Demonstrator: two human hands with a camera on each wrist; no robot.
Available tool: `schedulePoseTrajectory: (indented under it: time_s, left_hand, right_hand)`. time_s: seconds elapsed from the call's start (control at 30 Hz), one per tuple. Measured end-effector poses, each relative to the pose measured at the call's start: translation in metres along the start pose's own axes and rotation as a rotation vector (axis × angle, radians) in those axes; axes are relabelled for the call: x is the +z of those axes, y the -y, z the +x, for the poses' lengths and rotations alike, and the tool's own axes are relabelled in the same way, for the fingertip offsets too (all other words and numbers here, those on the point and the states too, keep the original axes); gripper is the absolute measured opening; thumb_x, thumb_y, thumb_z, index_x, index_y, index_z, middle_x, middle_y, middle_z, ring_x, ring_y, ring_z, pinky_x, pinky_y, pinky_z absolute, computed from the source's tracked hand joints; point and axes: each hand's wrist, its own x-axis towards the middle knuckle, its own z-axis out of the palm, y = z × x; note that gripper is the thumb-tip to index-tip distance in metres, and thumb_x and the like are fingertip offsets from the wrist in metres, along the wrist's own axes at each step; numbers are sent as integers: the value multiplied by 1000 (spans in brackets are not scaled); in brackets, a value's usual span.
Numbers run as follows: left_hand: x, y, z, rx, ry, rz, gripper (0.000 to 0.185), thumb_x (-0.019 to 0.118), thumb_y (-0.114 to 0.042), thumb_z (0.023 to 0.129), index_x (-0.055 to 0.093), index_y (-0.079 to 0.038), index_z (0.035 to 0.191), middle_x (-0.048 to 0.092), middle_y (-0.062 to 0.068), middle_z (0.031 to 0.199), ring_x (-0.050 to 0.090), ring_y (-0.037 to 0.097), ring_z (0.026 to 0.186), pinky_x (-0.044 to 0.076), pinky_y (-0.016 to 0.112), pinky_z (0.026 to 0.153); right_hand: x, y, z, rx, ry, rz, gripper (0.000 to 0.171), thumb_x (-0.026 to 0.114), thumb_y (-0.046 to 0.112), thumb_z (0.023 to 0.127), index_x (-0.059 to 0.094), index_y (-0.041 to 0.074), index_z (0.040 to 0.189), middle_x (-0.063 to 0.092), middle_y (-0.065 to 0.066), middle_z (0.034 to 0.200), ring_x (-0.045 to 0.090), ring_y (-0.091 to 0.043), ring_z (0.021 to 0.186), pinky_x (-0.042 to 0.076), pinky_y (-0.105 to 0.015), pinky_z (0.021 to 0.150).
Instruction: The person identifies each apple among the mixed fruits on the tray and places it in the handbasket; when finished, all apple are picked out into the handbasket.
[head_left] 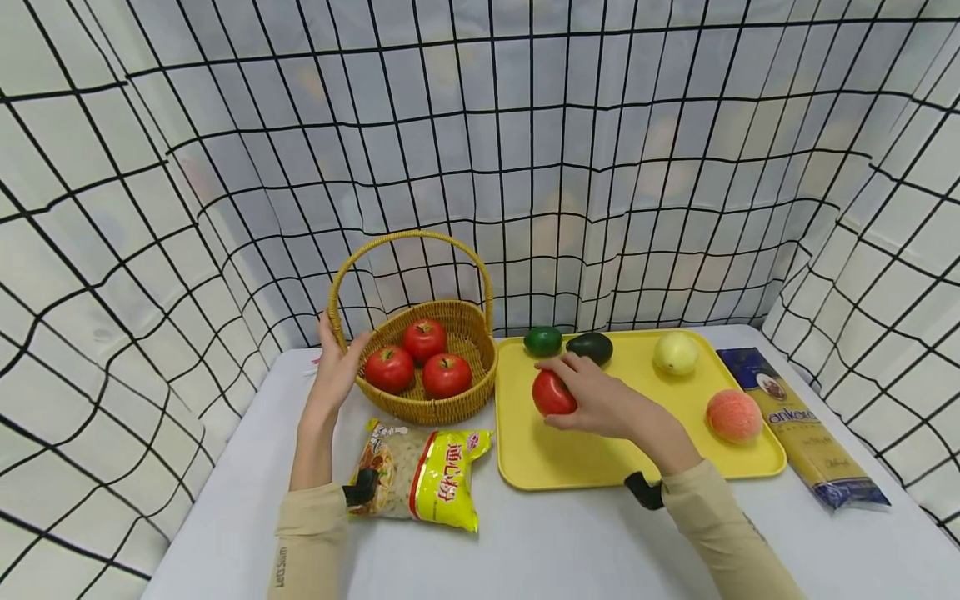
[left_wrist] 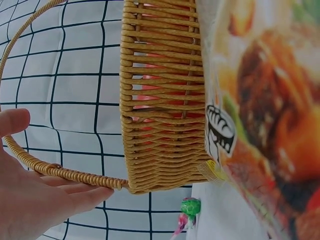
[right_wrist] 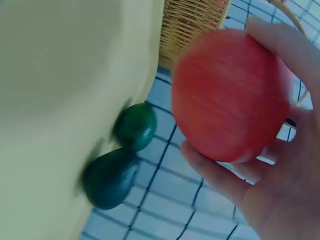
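My right hand (head_left: 581, 392) grips a red apple (head_left: 552, 393) just above the left part of the yellow tray (head_left: 570, 462); the right wrist view shows fingers (right_wrist: 220, 175) curled round the apple (right_wrist: 227, 95). My left hand (head_left: 335, 367) rests with straight fingers against the left side of the woven basket (head_left: 431, 404), at the foot of its handle (left_wrist: 60, 172). In the basket lie three red tomato-like fruits (head_left: 424, 338).
On the tray sit a green lime (head_left: 542, 340), a dark avocado (head_left: 590, 347), a pale yellow fruit (head_left: 676, 352) and a peach (head_left: 733, 415). A yellow noodle packet (head_left: 420, 471) lies in front of the basket. A spaghetti pack (head_left: 806, 425) lies right of the tray. Checked curtains surround the table.
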Motion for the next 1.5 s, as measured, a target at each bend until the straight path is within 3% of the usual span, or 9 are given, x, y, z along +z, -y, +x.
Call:
schedulePoseTrajectory:
  time_s: [0.17, 0.43, 0.77, 0.9, 1.13, 1.37, 1.5]
  left_hand:
    - [-5, -3, 2, 34, -18, -4, 90, 44, -38, 108, -29, -25, 160, -24, 7, 171, -15, 29, 160, 1, 61, 129]
    - [-3, 3, 1, 4, -12, 2, 90, 43, -40, 108, -30, -26, 160, -26, 5, 171, -15, 29, 160, 1, 61, 129]
    - [-2, 6, 4, 17, -14, -23, 89, 43, -41, 108, -27, -25, 161, -24, 7, 171, -16, 28, 160, -1, 57, 130]
    - [-2, 3, 3, 21, -13, -27, 89, 43, -40, 108, -27, -25, 161, -24, 7, 171, -16, 29, 160, -1, 58, 130]
    - [0, -17, -11, -7, 18, -63, 87, 43, -30, 109, -25, -20, 162, -24, 10, 171, -17, 31, 160, -2, 60, 129]
    - [0, -26, -18, -20, 14, -83, 86, 43, -28, 109, -23, -16, 162, -23, 13, 171, -15, 33, 160, -1, 59, 129]
    - [-2, -27, -18, -6, 14, -82, 85, 43, -28, 109, -23, -16, 163, -22, 13, 171, -16, 33, 160, -1, 60, 129]
  right_hand:
    - [-12, 26, 45, -73, -58, -119, 73, 76, 45, 91, 44, 25, 153, 45, -7, 150, 50, -27, 130, 60, -47, 89]
    - [0, 57, 104, -211, -187, -394, 68, 79, 38, 89, 48, 24, 149, 45, -13, 152, 45, -33, 140, 57, -53, 99]
    - [17, 73, 155, -234, -180, -464, 70, 79, 42, 89, 47, 21, 148, 47, -11, 152, 47, -31, 141, 56, -52, 100]
    - [18, 75, 174, -204, -141, -474, 72, 78, 43, 90, 46, 19, 150, 47, -10, 152, 47, -29, 141, 51, -48, 109]
    - [15, 79, 196, -148, 3, -436, 76, 78, 38, 92, 42, 17, 155, 46, -12, 154, 49, -31, 140, 50, -48, 111]
    - [20, 76, 204, 3, 174, -320, 76, 72, 36, 97, 34, 18, 160, 30, -14, 167, 30, -33, 156, 35, -53, 123]
    - [18, 79, 208, 32, 221, -272, 77, 72, 36, 97, 34, 16, 160, 30, -15, 168, 30, -32, 156, 34, -53, 124]
